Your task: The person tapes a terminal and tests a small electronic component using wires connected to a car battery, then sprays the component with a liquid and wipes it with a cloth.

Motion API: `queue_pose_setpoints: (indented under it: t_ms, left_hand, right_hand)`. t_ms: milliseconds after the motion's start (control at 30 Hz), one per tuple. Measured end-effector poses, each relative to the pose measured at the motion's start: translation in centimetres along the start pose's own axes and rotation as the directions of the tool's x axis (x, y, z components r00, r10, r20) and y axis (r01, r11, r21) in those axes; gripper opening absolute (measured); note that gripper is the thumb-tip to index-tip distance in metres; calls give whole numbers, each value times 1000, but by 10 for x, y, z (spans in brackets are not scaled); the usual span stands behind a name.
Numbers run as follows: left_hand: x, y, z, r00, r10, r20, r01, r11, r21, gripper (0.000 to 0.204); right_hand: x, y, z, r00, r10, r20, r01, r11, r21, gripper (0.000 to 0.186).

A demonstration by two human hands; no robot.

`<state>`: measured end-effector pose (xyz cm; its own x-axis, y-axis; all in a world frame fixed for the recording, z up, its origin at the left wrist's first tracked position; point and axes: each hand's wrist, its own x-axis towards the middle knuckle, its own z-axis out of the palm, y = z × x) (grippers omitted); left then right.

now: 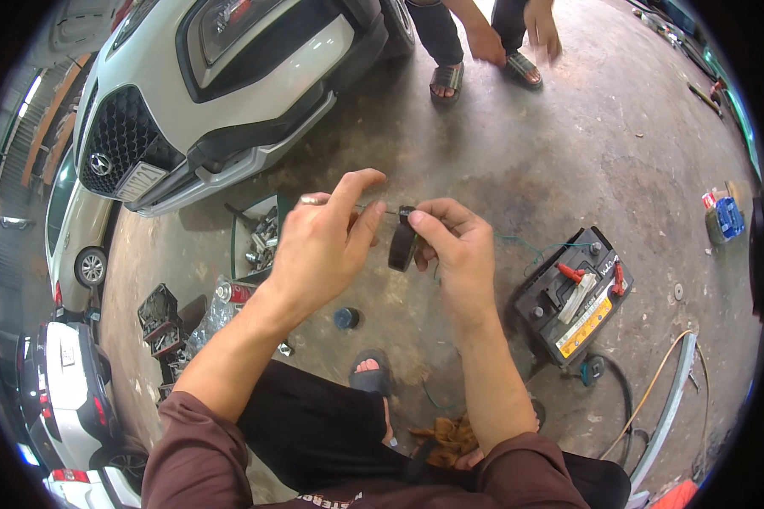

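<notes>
A: While a black roll is held up over the floor, how far can the work be said to have come?

B: It is judged to be partway through. The roll, probably of tape, has been brought to a thin strand that is stretched across the gap between the hands, but no finished wrapping can be made out. Whether anything has been wound already cannot be told at this size.

A: What seems to be left?

B: If tape is indeed being put on the strand, the winding and the freeing of the roll would appear to remain. A green wire is seen trailing toward the battery on the floor, though its link to the strand cannot be followed behind the fingers.

A: And where is the roll in relation to the hands?

B: It is hung edge-on between them, touched by the right hand and kept just apart from the left hand. Its upper end is pinched narrowly by the right thumb and fingers, and its lower part is left free.

A: How is the left hand held?

B: Its forefinger is raised and its thumb is pointed toward the roll, with the strand just beside the thumb tip. Whether the strand is actually gripped there cannot be told.
</notes>
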<state>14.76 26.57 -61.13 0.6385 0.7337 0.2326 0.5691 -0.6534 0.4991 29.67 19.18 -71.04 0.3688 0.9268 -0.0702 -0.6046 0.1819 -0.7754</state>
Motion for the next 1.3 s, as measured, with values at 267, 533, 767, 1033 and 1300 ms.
queue_pose_setpoints:
  t_ms: [267, 533, 767, 1033, 1300]
  left_hand:
    - [-6, -2, -6, 912, 409, 30, -392, 850, 352, 19]
    - [-11, -19, -16, 884, 453, 115, -463, 814, 350, 16]
    - [-13, -18, -11, 906, 410, 103, -423, 876, 234, 14]
    - [-15, -20, -14, 941, 290, 172, -300, 953, 33, 14]
    - [-15, -23, -18, 962, 186, 198, -191, 982, 4, 16]
  right_hand:
    - [4, 0, 1, 988, 57, 145, -63, 997, 34, 15]
    - [-2, -5, 1, 979, -11, 202, 42, 988, -150, 11]
    - [-5, -18, 2, 910, -217, 354, 397, 707, -586, 19]
    - [-9, -18, 1, 914, -203, 351, 378, 739, -557, 18]
    - [-7, -15, 5, 682, -462, 567, 719, 277, -638, 17]
